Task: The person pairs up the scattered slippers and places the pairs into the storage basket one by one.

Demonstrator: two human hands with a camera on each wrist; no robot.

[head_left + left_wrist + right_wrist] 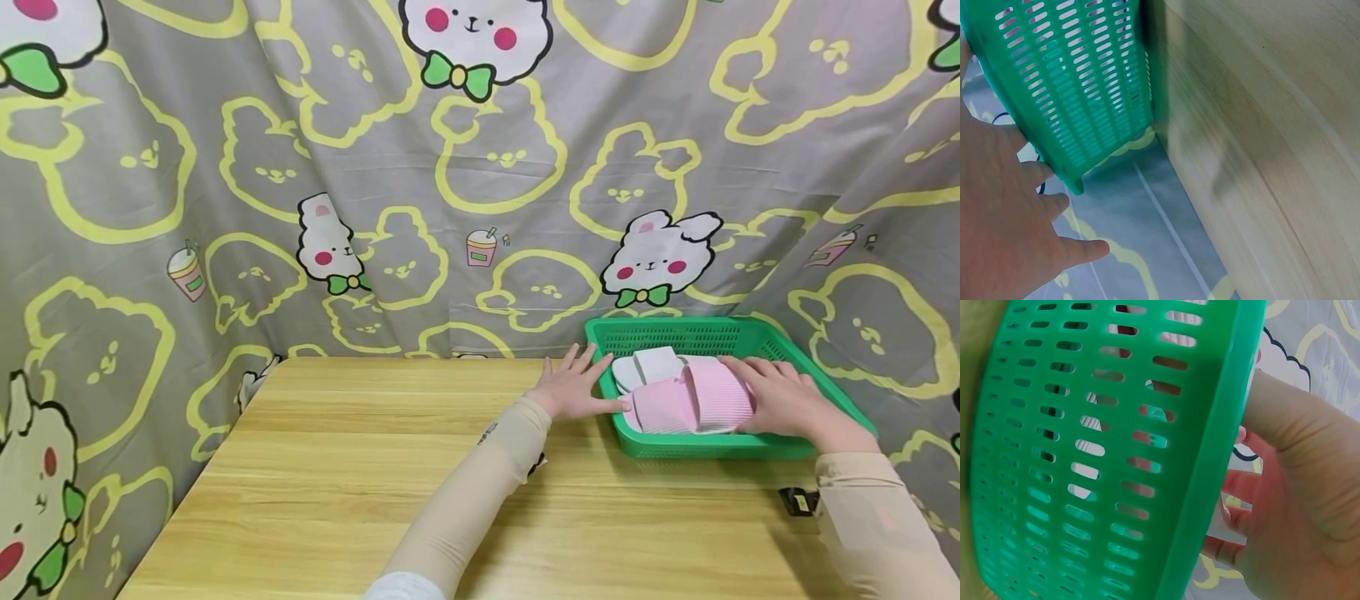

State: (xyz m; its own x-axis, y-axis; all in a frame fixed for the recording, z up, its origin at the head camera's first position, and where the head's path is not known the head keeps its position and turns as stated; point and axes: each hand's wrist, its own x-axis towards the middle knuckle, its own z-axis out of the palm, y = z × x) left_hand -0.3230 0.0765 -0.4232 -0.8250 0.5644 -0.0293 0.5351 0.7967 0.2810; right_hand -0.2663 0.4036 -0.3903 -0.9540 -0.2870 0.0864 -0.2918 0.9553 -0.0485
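Pink ribbed slippers (722,398) lie in a green plastic basket (738,447), in front of a white slipper (658,363). At their right end my right hand (787,402) reaches over the basket's rim and grips a pink slipper between thumb and fingers. In the right wrist view, the basket wall (1200,487) partly hides the fingers of that hand (1310,506). My left hand (573,392) is spread at the basket's left side, its thumb near the pink slipper. The left wrist view shows this hand (1007,212) with fingers along the rim.
The basket stands at the back right of a wooden table (360,467), close to a patterned curtain (517,192) that hangs behind and at both sides. A small black object (799,502) is beside the right sleeve.
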